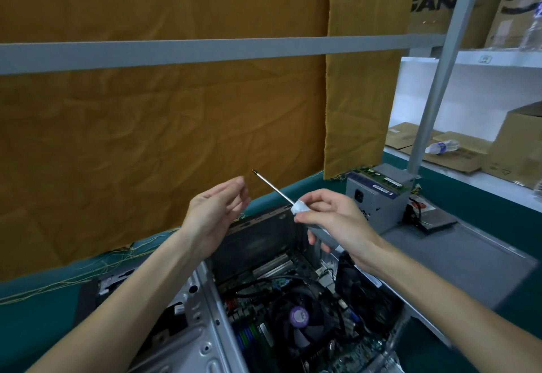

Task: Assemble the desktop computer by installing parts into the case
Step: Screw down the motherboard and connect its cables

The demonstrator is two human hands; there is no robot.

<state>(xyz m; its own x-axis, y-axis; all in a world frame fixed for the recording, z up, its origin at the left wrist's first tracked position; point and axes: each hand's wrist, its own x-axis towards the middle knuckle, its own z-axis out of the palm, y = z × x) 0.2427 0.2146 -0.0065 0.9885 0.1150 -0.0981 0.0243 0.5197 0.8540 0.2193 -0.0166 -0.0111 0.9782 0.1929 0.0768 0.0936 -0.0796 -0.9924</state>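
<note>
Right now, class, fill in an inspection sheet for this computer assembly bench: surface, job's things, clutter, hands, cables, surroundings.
Surface: teal bench top, partly covered.
Job's things: open computer case with CPU fan on the board; power supply standing outside the case, a memory stick lying on it.
Clutter: loose yellow threads along the cloth edge.
Hands: left hand raised, fingers relaxed, holding nothing; right hand grips the screwdriver, tip pointing up and away.
Cables: black cable crossing the board.
Surroundings: mustard cloth behind; shelving with cardboard boxes and a plastic bottle.
</note>
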